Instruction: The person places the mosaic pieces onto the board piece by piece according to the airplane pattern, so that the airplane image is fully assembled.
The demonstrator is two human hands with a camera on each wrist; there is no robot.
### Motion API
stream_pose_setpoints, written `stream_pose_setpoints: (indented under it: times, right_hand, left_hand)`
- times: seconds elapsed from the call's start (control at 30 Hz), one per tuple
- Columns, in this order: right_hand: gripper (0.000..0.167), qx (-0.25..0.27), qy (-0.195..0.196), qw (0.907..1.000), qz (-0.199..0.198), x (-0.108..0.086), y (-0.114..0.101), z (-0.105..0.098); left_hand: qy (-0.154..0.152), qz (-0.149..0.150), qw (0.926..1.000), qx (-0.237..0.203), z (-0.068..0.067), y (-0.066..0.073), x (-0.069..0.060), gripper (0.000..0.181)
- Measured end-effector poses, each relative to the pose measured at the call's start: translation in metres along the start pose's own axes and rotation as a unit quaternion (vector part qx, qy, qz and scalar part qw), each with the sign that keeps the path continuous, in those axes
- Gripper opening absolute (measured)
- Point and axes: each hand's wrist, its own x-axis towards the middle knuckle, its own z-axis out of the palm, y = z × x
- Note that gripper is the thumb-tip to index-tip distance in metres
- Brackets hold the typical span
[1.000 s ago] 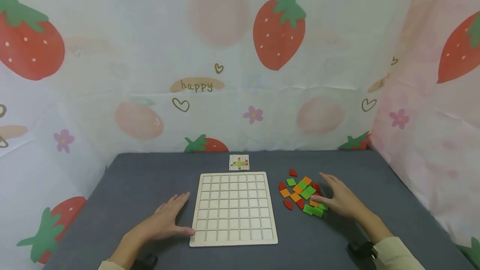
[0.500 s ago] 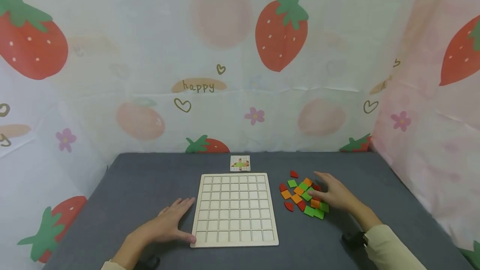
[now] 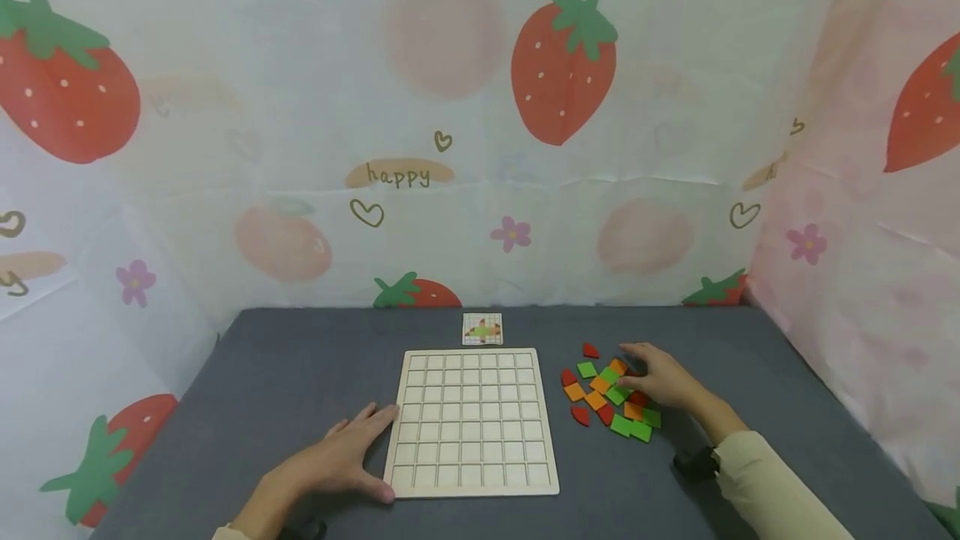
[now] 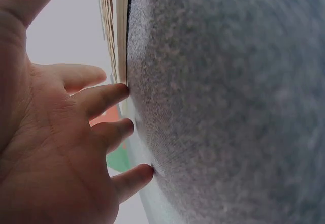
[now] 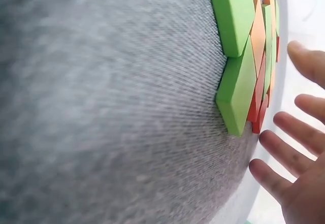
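A pale square board (image 3: pixel 472 423) with a grid of recesses lies on the grey table. At its left edge is my left hand (image 3: pixel 330 465), fingers spread, thumb at the near left corner; the left wrist view shows this hand (image 4: pixel 61 132) with fingertips near the board's side (image 4: pixel 122 31). Right of the board lie several flat green, orange and red pieces (image 3: pixel 621 425). Over their far right part hovers my right hand (image 3: pixel 667 382), thumb and fingers apart. In the right wrist view the hand (image 5: pixel 299 158) holds nothing, beside green pieces (image 5: pixel 237 92).
A small card (image 3: pixel 482 329) with a coloured pattern on a grid lies just behind the board. The grey table (image 3: pixel 315 373) ends at a hanging cloth (image 3: pixel 450 232) printed with strawberries, which also stands along both sides.
My right hand has moved left over the pieces. My left hand has shifted slightly toward the near side along the board's left edge. The view has shifted a little.
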Motion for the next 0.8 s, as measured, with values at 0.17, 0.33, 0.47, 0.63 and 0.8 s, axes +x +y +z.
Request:
stream_pose_setpoints:
  times: [0.17,0.33,0.47,0.63,0.8]
  right_hand:
    - [0.059,-0.002,-0.008,1.0000,-0.001,0.006,-0.002,0.001]
    - [0.050,-0.010,-0.008,0.9999,-0.009,0.012,-0.002,0.003]
    - [0.045,-0.023,-0.009,0.9996,-0.011,0.016,0.000,0.004]
    - [0.039,-0.030,-0.009,0.9995,-0.007,0.019,0.001,0.005]
    - [0.031,-0.028,0.000,0.9995,-0.012,0.020,0.001,0.005]
  left_hand:
    - [0.002,0.010,0.9999,-0.002,0.001,0.001,0.000,0.115]
    - [0.008,0.010,0.9999,-0.005,0.002,0.003,0.000,0.115]
    - [0.007,0.006,0.9999,-0.005,0.002,0.003,0.000,0.115]
    - [0.008,0.004,1.0000,-0.001,0.003,0.003,0.000,0.113]
    - [0.007,-0.003,1.0000,0.006,0.002,0.004,0.000,0.112]
